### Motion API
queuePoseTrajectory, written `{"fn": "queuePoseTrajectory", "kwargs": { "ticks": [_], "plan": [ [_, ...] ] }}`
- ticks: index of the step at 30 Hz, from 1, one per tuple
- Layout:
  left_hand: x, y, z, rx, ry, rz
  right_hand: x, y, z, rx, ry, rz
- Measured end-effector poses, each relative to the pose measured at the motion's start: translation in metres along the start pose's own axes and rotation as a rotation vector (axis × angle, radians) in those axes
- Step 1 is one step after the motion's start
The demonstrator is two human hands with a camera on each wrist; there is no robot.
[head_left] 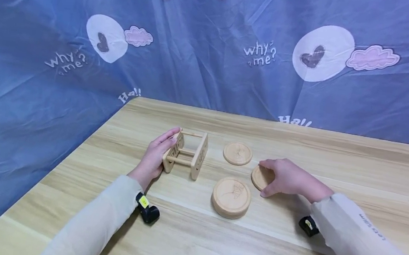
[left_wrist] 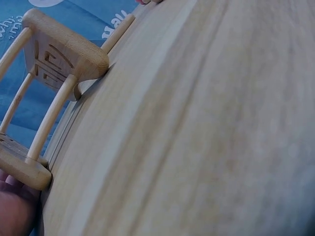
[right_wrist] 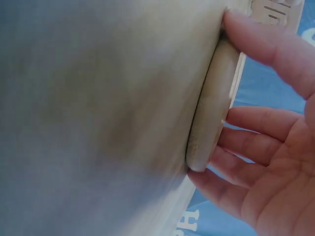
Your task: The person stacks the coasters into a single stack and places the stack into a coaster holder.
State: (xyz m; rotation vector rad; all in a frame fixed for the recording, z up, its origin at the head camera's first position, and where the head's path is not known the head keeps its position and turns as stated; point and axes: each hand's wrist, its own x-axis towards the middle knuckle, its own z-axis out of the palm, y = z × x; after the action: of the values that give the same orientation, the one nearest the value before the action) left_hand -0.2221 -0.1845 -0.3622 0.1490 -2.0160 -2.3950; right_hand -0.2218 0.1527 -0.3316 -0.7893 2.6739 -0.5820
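Note:
A small wooden coaster holder (head_left: 184, 153) with slotted side panels and round rods stands on the table at centre left. My left hand (head_left: 155, 155) holds its left side panel; most of those fingers are hidden behind that panel in the left wrist view. To the right, a round wooden coaster (head_left: 260, 176) lies flat on the table. My right hand (head_left: 287, 177) spans this coaster, thumb at one edge and fingertips at the other, as the right wrist view shows. Another coaster (head_left: 238, 153) lies behind, and a stack of coasters (head_left: 231, 197) with an engraved top sits in front.
The wood-grain table (head_left: 187, 247) reaches back to a blue printed curtain (head_left: 205, 66), which also runs along the left edge. A black wrist camera (head_left: 148, 211) hangs below the left sleeve and another black camera (head_left: 308, 226) below the right.

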Motion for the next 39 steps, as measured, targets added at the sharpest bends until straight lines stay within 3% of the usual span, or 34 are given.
{"fn": "queuePoseTrajectory", "kwargs": {
  "ticks": [23, 31, 39],
  "plan": [
    [0.002, -0.003, 0.0, -0.012, -0.003, 0.013, -0.004, -0.01, -0.01, -0.031, -0.006, -0.023],
    [0.002, -0.002, -0.002, -0.008, 0.012, 0.008, -0.007, -0.022, -0.021, -0.019, 0.007, -0.014],
    [0.002, -0.002, -0.002, -0.018, 0.003, 0.007, -0.013, -0.034, -0.024, -0.007, 0.026, -0.057]
  ]
}}
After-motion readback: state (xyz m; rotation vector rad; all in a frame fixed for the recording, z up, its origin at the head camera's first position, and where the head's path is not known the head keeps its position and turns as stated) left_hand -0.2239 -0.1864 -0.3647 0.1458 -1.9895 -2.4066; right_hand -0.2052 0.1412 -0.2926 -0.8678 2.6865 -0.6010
